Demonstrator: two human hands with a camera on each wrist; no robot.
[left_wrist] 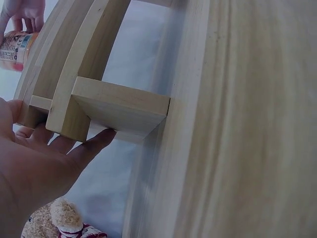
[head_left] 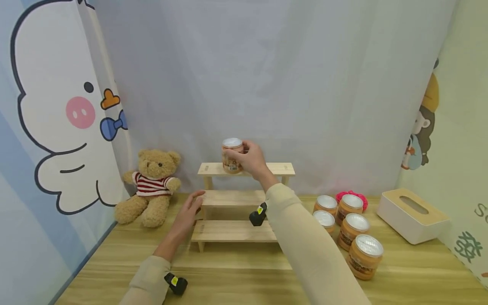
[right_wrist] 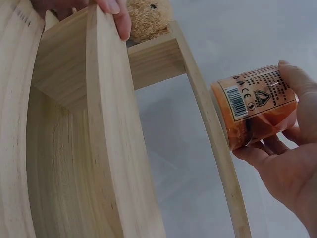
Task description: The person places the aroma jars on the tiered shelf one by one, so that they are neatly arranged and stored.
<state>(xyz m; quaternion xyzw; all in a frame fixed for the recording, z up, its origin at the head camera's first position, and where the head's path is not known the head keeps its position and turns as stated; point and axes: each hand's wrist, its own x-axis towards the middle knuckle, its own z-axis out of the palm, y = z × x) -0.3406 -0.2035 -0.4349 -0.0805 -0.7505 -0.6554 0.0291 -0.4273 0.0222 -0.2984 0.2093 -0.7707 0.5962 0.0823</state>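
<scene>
My right hand (head_left: 251,160) grips a jar (head_left: 230,163) with an orange label and silver lid, thumb on one side and fingers round the other. Upright, the jar has its base at the top tier of a three-step wooden shelf (head_left: 228,198). Its barcode and printed text face the right wrist view, where the jar (right_wrist: 255,104) appears sideways against the board. My left hand (head_left: 188,210) touches the left end of the shelf around the middle tier. In the left wrist view the fingers (left_wrist: 91,148) of that hand lie fairly straight along the wooden end.
Several similar jars (head_left: 365,257) stand to the right on the wooden table (head_left: 236,284), with a pink fluffy item (head_left: 352,197) behind them. A tissue box (head_left: 411,216) is farther right. Left of the shelf sits a teddy bear (head_left: 152,186). A pale curtain (head_left: 259,84) hangs behind.
</scene>
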